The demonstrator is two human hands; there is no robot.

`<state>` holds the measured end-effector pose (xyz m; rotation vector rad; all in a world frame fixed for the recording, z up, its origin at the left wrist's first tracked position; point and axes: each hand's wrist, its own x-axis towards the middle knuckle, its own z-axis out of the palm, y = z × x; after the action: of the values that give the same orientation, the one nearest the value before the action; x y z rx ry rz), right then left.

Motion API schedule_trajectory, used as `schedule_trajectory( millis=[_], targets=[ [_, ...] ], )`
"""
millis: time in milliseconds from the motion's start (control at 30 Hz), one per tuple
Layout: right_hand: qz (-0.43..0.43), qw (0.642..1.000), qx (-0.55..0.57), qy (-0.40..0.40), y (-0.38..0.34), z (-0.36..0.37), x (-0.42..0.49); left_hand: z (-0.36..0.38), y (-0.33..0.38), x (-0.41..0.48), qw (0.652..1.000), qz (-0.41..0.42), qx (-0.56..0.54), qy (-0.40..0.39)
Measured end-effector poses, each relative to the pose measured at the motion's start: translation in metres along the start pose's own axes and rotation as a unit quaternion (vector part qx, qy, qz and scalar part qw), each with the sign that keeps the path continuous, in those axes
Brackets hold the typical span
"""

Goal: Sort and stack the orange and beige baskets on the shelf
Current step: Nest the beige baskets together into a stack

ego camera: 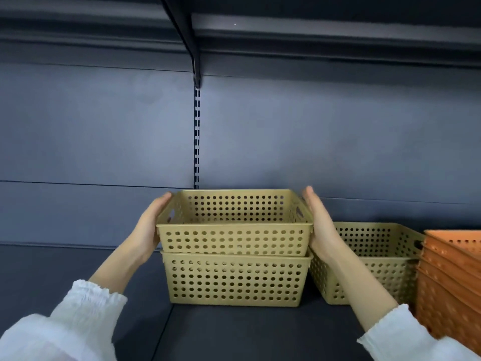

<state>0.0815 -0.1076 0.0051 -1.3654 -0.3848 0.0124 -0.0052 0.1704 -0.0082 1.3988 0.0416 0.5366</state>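
A beige perforated basket (234,239) sits nested in the top of a second beige basket (234,281) on the dark shelf (234,332), at the centre. My left hand (149,225) presses flat against its left end and my right hand (321,226) against its right end, so I hold it between them. A third beige basket (374,259) stands alone just to the right, partly behind my right forearm. At the far right edge is a stack of several nested orange baskets (450,280).
The shelf's dark back panel (104,142) rises behind the baskets, with a slotted upright (197,136) and a bracket under the upper shelf (312,32). Bare shelf surface lies to the left of the beige stack and in front of it.
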Motion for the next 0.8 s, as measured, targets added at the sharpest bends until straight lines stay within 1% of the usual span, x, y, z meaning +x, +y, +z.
schedule_trajectory(
  millis=[67, 133, 200, 267, 333, 433, 500, 600, 667, 733, 800],
  targets=[
    [-0.011, 0.990, -0.141, 0.012, 0.012, -0.007, 0.002, -0.010, -0.015, 0.002, 0.999, -0.032, 0.018, 0.005],
    [-0.048, 0.958, -0.280, 0.025, 0.022, -0.011, 0.001, -0.019, -0.027, 0.003, 0.998, -0.056, 0.023, -0.005],
    [-0.060, 0.932, -0.356, 0.019, 0.028, -0.011, -0.003, -0.025, -0.035, 0.004, 0.997, -0.070, 0.025, -0.021],
    [-0.068, 0.922, -0.380, 0.023, 0.031, -0.009, -0.003, -0.027, -0.035, 0.004, 0.997, -0.074, 0.018, -0.023],
    [-0.083, 0.924, -0.373, 0.038, 0.030, -0.007, -0.002, -0.028, -0.035, 0.008, 0.997, -0.074, 0.007, -0.015],
    [-0.134, 0.927, -0.348, 0.047, 0.024, -0.010, -0.010, -0.029, -0.037, 0.012, 0.997, -0.074, -0.016, -0.013],
    [-0.179, 0.915, -0.357, 0.057, 0.021, -0.018, -0.020, -0.029, -0.035, 0.011, 0.997, -0.072, -0.033, -0.007],
    [-0.248, 0.855, -0.443, 0.106, 0.021, -0.040, -0.030, -0.033, -0.036, 0.013, 0.994, -0.082, -0.063, 0.022],
    [-0.259, 0.804, -0.516, 0.140, 0.025, -0.055, -0.034, -0.037, -0.036, 0.012, 0.994, -0.081, -0.073, 0.027],
    [-0.227, 0.742, -0.608, 0.167, 0.033, -0.065, -0.036, -0.041, -0.033, 0.008, 0.994, -0.078, -0.072, 0.031],
    [-0.166, 0.699, -0.675, 0.169, 0.044, -0.070, -0.036, -0.048, -0.032, 0.004, 0.994, -0.074, -0.076, 0.038]
  ],
)
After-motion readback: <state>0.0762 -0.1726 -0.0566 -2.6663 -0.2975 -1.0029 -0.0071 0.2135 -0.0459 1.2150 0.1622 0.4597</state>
